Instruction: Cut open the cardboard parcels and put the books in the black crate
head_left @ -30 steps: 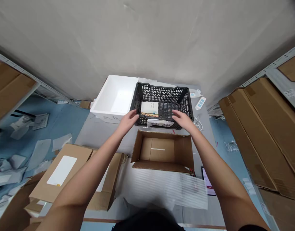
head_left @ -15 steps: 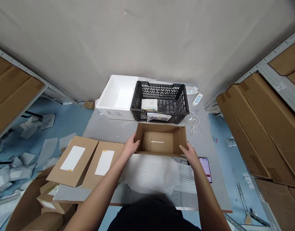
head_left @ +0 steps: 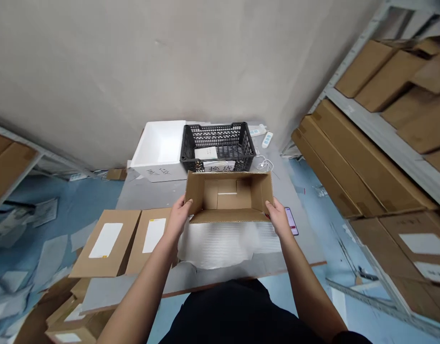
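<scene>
An open cardboard box (head_left: 228,216) is held between my two hands, its opening facing up toward me and nothing seen inside except a pale strip on its bottom. My left hand (head_left: 180,215) grips the left end wall, thumb on the inner side. On the right end wall, my right hand (head_left: 277,215) is closed the same way. Beneath and nearer me lies white foam sheeting (head_left: 216,246) on the grey table (head_left: 158,193). A phone (head_left: 291,220) with a lit screen rests just beyond my right hand.
Behind the box stand a black plastic crate (head_left: 250,152) and a white foam box (head_left: 157,170). Two labelled cartons (head_left: 114,215) sit at the table's left. Power strips (head_left: 267,139) and a white cable (head_left: 265,163) lie at the back right. Shelves with cartons (head_left: 348,157) rise on the right.
The held box has come up off the table, closer to me, and looks larger. My view has shifted rightward, bringing more of the right shelves into sight.
</scene>
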Demonstrator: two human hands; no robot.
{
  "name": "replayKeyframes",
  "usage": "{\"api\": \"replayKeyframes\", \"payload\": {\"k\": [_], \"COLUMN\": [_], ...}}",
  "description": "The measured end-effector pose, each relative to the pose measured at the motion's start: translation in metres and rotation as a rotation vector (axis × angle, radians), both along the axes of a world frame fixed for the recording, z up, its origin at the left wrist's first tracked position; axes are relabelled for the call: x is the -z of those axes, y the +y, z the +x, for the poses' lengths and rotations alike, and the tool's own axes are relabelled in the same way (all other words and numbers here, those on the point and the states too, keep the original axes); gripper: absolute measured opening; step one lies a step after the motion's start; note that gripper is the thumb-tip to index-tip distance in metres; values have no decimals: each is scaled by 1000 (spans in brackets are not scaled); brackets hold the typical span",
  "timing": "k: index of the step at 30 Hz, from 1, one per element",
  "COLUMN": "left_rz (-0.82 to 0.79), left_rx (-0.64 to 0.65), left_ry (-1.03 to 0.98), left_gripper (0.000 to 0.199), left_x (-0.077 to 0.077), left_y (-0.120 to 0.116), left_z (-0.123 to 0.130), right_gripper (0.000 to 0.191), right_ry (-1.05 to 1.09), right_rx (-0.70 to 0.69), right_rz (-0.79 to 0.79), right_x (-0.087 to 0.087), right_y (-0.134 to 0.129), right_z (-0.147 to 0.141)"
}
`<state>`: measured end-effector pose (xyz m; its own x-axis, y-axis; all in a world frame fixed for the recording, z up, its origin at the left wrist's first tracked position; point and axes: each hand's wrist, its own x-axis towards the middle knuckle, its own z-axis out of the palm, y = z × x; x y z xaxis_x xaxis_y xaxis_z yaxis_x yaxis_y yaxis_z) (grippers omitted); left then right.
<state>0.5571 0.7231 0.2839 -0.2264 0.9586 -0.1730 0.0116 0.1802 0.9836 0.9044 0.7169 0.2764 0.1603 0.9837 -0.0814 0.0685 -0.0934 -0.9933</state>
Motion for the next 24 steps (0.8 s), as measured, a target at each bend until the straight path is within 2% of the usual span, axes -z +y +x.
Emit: {"api": "replayKeyframes", "payload": {"k": [3,7,12,15,17,19,21,24], "left_rz": [31,51,27,24,8,-14,-31,-70], "left_rx": [84,290,615,788,896,1000,1093,1171], "left_ry": [-68,-154,-190,-183,-173,-176,-170,-130], "left_gripper": [54,56,55,54,53,52,50,45], "left_x": [-10,-21,-37,-37,-29,-13,10,56], "left_y": [-17,-39,-79,-114,-141,-172,-202,-244], "left_z": [20,67,149,209,255,304,355,429], "right_gripper": [42,45,50,54,55,55,55,56], "right_ry": [43,126,205,208,173,151,154,174], "right_rx": [123,397,745,942,1084,1197,1267,1338], "right_rz": [7,16,-47,-59,-63,-69,-76,-99], "right_x": [-10,-12,-10,1,14,29,45,69], "right_y": [-58,-154,-286,-365,-416,-463,-504,-553], "right_z": [12,32,67,93,112,132,153,188]}}
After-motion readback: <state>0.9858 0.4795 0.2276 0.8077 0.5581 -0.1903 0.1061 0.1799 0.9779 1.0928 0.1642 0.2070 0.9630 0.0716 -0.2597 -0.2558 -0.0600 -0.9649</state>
